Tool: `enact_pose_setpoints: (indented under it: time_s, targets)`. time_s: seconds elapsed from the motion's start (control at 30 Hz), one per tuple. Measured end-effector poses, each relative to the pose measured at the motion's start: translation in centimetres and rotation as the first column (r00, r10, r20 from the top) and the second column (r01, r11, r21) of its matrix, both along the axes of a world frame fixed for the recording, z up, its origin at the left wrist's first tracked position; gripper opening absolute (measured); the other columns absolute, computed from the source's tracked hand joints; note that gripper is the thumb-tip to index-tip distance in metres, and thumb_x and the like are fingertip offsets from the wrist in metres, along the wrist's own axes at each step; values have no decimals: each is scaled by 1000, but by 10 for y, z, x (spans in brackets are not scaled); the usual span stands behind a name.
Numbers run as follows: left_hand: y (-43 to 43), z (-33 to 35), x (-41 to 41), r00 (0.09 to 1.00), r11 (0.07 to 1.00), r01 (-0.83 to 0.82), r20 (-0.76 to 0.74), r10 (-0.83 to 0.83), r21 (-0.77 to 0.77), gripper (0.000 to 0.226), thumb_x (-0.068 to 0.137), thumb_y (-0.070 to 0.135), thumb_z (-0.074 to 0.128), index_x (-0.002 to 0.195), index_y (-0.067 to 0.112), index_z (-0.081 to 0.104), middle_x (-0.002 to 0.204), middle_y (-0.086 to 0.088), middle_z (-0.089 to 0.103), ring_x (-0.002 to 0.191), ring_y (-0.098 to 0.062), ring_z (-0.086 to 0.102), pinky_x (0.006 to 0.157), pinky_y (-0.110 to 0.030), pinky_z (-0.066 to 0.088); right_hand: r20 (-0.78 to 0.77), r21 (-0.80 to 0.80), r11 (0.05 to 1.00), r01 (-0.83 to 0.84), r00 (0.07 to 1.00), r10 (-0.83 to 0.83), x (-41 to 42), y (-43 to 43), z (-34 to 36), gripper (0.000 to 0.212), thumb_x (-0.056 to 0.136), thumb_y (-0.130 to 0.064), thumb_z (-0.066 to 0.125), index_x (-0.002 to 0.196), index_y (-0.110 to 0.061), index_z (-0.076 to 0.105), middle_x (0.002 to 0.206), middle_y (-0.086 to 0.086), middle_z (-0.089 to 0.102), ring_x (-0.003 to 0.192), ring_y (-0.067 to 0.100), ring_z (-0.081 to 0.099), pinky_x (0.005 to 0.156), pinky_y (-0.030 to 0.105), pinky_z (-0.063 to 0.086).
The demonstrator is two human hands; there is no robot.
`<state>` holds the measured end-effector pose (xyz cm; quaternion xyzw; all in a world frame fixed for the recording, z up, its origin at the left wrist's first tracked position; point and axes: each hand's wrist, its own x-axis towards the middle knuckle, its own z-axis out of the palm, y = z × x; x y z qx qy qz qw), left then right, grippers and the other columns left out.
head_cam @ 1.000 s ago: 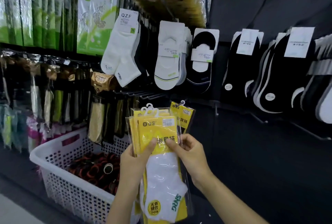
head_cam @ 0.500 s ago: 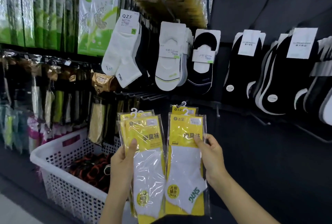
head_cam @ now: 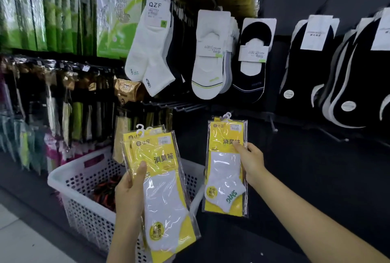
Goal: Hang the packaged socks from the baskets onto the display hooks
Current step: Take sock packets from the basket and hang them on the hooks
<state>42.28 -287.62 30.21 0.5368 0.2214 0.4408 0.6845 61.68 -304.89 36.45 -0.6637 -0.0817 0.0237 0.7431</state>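
My left hand (head_cam: 130, 191) was raised in front of me, forearm coming up from below. Its thumb lay pressed flat across the front of a bundle of yellow sock packets (head_cam: 166, 189) and the fingers were curled behind, out of sight. I counted two white hangers at the top of that bundle, so at least two packets, fanned slightly and tilted to the left.

My right hand (head_cam: 251, 161) reached in from the lower right, arm nearly straight. Its thumb pinched the right edge of a second lot of sock packets (head_cam: 225, 178), held upright and apart from the first. One hanger showed clearly, with another yellow card edge behind it; I could not tell the number for sure.

Behind my left hand stood one white perforated basket (head_cam: 69, 178) on the floor, with dark and reddish goods inside that I could not make out.

Farther back, just above the packets in my right hand, a row of metal display hooks (head_cam: 175, 105) jutted from the dark wall; they were too blurred to count. Above them hung one stack of white ankle socks (head_cam: 149, 51), one of white low-cut socks (head_cam: 209, 58) and one of black low-cut socks (head_cam: 253, 62). To the right hung further black socks (head_cam: 306, 73). Green packets (head_cam: 42, 16) filled the upper left.
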Motion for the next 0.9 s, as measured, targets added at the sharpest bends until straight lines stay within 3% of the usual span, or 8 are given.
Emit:
enact_pose_setpoints:
  time_s: [0.07,0.17,0.27,0.33,0.47,0.57,0.7,0.9]
  targets:
    - [-1,1,2,1000,1000,18,-2,-18,-13,25,83,47,62,90,24,69,84,1,75,82,-22,71,78,-42,54,-67,2,1000,8,998,-8,10,3,-5,21,89,-24,66,81,-7,57,83,15,59,75,21,57,67,28,50]
    - [-7,4,4,999,999,46,7,-46,-15,24,81,45,65,90,24,70,82,3,75,75,-18,72,66,-36,55,-115,22,993,115,987,-112,18,3,-11,20,92,-18,63,108,-7,63,108,13,65,95,26,62,71,30,51]
    - [-17,9,5,996,997,82,21,-82,16,16,77,45,68,84,31,72,83,5,75,71,-12,72,62,-29,52,-33,-28,976,217,975,-218,7,-4,-19,28,93,-16,60,119,-7,56,121,12,61,96,20,57,74,27,46]
    - [-24,13,6,993,993,113,34,-114,26,14,75,44,70,85,33,72,84,5,75,73,-12,72,59,-26,52,8,7,990,141,990,-141,-10,-8,-22,23,97,-20,54,116,-7,56,118,12,61,98,19,57,76,28,47]
    - [-42,17,11,987,987,155,45,-157,44,35,64,46,75,92,28,72,87,3,76,79,-13,72,66,-30,54,73,53,977,-208,976,204,-56,-16,-15,29,100,-28,42,103,-10,64,102,8,68,86,17,64,74,28,53]
    - [-55,21,15,985,983,171,28,-173,67,39,60,45,78,92,24,70,83,2,75,76,-14,72,63,-29,54,125,-14,920,-391,912,390,-82,-23,-9,30,94,-35,52,107,-12,65,99,7,73,84,16,70,69,21,55]
    - [-73,26,18,961,962,266,65,-270,70,37,58,32,83,91,22,70,85,-4,75,76,-21,73,57,-28,57,133,43,929,-369,923,360,-94,-31,-9,39,76,-26,73,112,-15,64,102,-1,75,93,14,71,71,22,56]
    - [-85,29,17,935,939,334,94,-341,85,37,61,34,81,95,24,69,87,-1,76,76,-17,73,54,-21,54,165,119,948,-294,948,273,-96,-39,-10,32,77,-14,76,107,-13,65,97,-1,75,89,14,72,66,19,56]
